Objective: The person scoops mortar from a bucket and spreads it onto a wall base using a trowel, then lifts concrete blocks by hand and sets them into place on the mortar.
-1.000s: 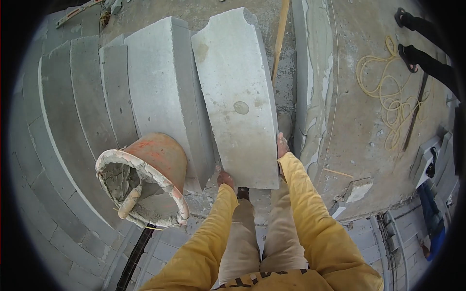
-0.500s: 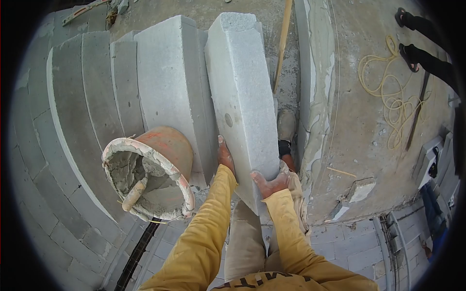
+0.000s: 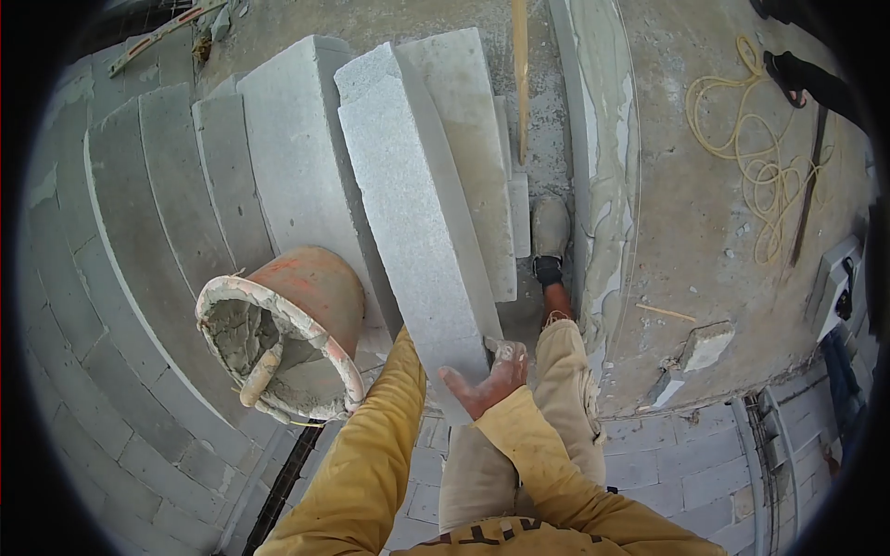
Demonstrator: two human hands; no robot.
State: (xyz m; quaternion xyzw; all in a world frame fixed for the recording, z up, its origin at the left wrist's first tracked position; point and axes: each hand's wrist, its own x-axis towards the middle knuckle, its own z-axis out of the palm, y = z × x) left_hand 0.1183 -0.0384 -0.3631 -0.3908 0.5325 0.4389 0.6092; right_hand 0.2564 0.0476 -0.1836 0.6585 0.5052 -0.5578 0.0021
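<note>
- Your right grip (image 3: 489, 380) is clasped on the lower end of the block (image 3: 417, 195), thumb across its face, fingers bent at its right edge.
- From that grip the block runs to the upper middle of the frame, slanting left.
- Your left grip is hidden behind the block, so its state cannot be told; your left sleeve (image 3: 371, 435) meets the block's left edge.
- A bucket (image 3: 320, 289) sits left of centre, beside that sleeve.
</note>
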